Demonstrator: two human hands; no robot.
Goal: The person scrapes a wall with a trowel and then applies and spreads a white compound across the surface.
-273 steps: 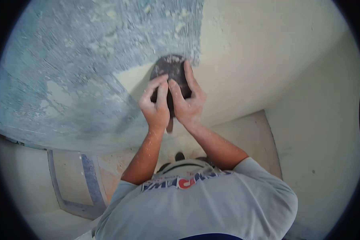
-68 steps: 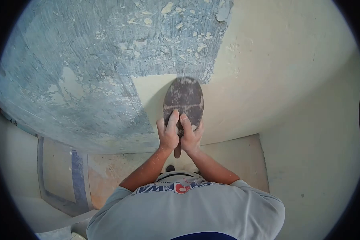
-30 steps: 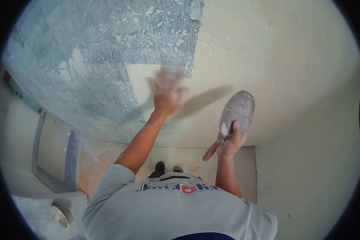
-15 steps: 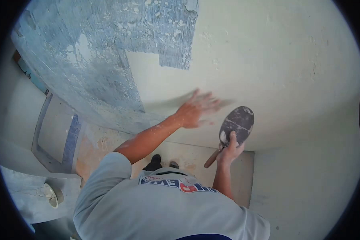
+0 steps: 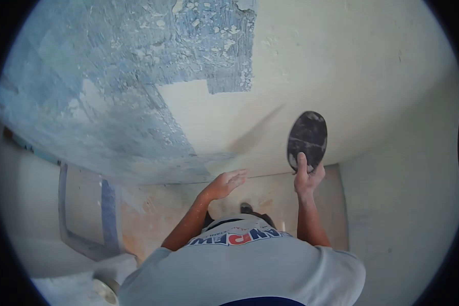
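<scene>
My right hand [image 5: 309, 176] grips a dark oval board [image 5: 308, 140], its thumb on the face, which carries pale smears. The board is upright in front of the wall. My left hand [image 5: 227, 184] is low, in front of my body and left of the board; its fingers are extended and whitish, with nothing seen in them. Ahead is a wall with smooth cream plaster [image 5: 341, 61] on the right and a rough blue surface [image 5: 132, 56] with white flecks on the left.
A side wall [image 5: 403, 204] rises at the right. At the lower left are a doorway-like frame [image 5: 109, 211] and a round pale container [image 5: 105, 290]. The floor [image 5: 158, 206] has pale and orange stains. My shoe [image 5: 246, 208] shows below.
My left hand has moved down and back from the wall toward my body. The board has risen slightly and turned more upright; the brown handle below it no longer shows. The view has shifted.
</scene>
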